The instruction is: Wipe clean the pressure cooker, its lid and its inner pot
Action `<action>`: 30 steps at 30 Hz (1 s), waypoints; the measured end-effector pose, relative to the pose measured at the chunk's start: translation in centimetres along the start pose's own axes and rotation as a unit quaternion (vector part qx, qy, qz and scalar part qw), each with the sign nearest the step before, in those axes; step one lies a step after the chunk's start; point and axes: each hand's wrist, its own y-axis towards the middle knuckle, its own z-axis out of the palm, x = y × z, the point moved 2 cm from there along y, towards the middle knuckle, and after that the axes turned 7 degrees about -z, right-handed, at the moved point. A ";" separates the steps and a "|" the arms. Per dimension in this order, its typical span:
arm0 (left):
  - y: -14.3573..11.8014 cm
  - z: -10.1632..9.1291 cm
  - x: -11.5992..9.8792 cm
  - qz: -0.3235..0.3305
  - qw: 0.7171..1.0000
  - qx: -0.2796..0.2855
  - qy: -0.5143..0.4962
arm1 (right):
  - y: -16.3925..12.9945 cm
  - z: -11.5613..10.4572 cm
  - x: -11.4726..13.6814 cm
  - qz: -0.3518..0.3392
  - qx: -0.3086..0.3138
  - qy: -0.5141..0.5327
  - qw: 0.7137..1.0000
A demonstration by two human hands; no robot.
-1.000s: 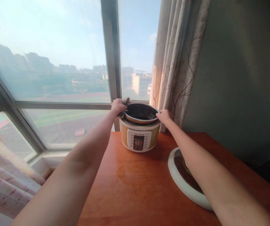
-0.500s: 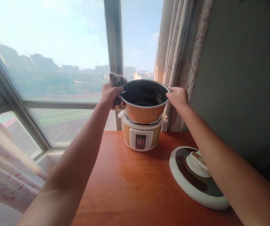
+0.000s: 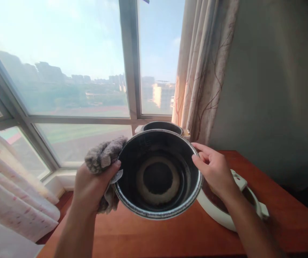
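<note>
A dark inner pot (image 3: 158,179) hangs tilted towards me between my two hands, its inside and ringed bottom showing. My left hand (image 3: 94,182) is closed on the pot's left rim and also grips a bunched grey-brown fluffy cloth (image 3: 105,156), which has a small white tag. On the opposite rim, my right hand (image 3: 214,168) pinches the edge between thumb and fingers. Behind the pot stands the rice cooker body (image 3: 140,129), open at the top and mostly hidden by the pot.
The cooker's white round lid (image 3: 215,211) lies on the reddish wooden table (image 3: 143,236) at the right, partly behind my right forearm. A large window (image 3: 75,89) fills the left and back. Patterned curtains (image 3: 197,71) hang beside the cooker and at the left.
The inner pot has come up out of the cooker body and closer to me, tipping so its inside faces me. Both hands and the cloth have moved with it.
</note>
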 end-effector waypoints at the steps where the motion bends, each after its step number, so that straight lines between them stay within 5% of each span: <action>1: -0.6 0.0 0.9 -0.003 1.000 0.012 0.010 | -1.3 0.1 -0.6 0.022 0.005 0.005 1.000; 7: -2.3 1.5 3.4 0.027 0.991 0.124 0.033 | -7.2 1.2 -5.6 0.102 0.018 -0.004 0.995; 12: -2.9 3.1 4.1 0.017 0.984 0.173 0.030 | -9.3 1.8 -8.5 0.117 0.020 -0.021 0.993; 20: -2.9 4.9 7.1 0.024 0.982 0.184 0.041 | -9.7 2.1 -10.3 0.119 0.028 -0.041 0.992; 30: -2.6 5.8 7.4 0.012 0.985 0.165 0.054 | -9.1 2.6 -10.9 0.123 0.012 -0.031 0.992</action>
